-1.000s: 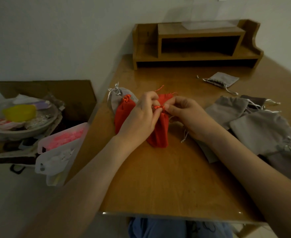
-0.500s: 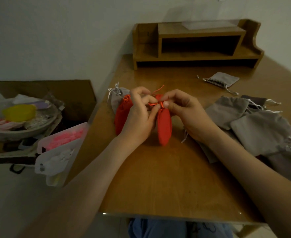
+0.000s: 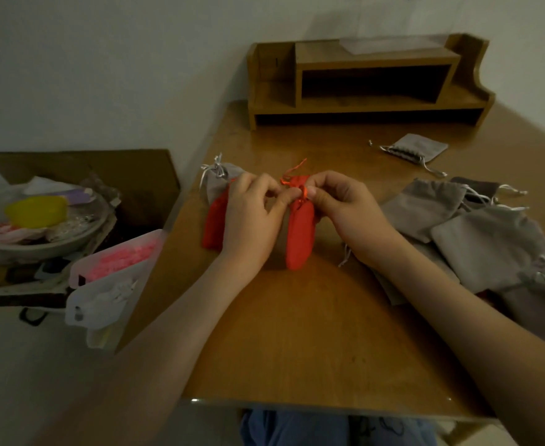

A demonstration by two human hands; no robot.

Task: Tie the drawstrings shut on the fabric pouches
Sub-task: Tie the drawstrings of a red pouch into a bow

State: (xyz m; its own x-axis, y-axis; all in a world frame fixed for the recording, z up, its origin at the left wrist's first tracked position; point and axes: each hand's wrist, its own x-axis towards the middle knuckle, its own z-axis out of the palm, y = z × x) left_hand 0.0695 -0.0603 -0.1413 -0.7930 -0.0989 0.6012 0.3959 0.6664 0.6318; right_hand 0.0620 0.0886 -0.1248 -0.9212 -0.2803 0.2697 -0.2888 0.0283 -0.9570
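A red fabric pouch stands gathered at its neck in the middle of the wooden table. My left hand and my right hand meet above its neck, and each pinches the orange drawstring, whose loose end curls up behind the fingers. A second red pouch lies to the left, partly hidden by my left hand. Behind it lies a grey pouch with a tied silver cord.
Several grey pouches are heaped at the right. One small grey pouch lies farther back. A wooden desk shelf stands at the rear. Off the table's left edge are a plastic box of pink items and a cluttered bowl.
The red pouch has narrowed and been raised upright as its neck was drawn in. Both hands lifted slightly and now work the cord at the neck.
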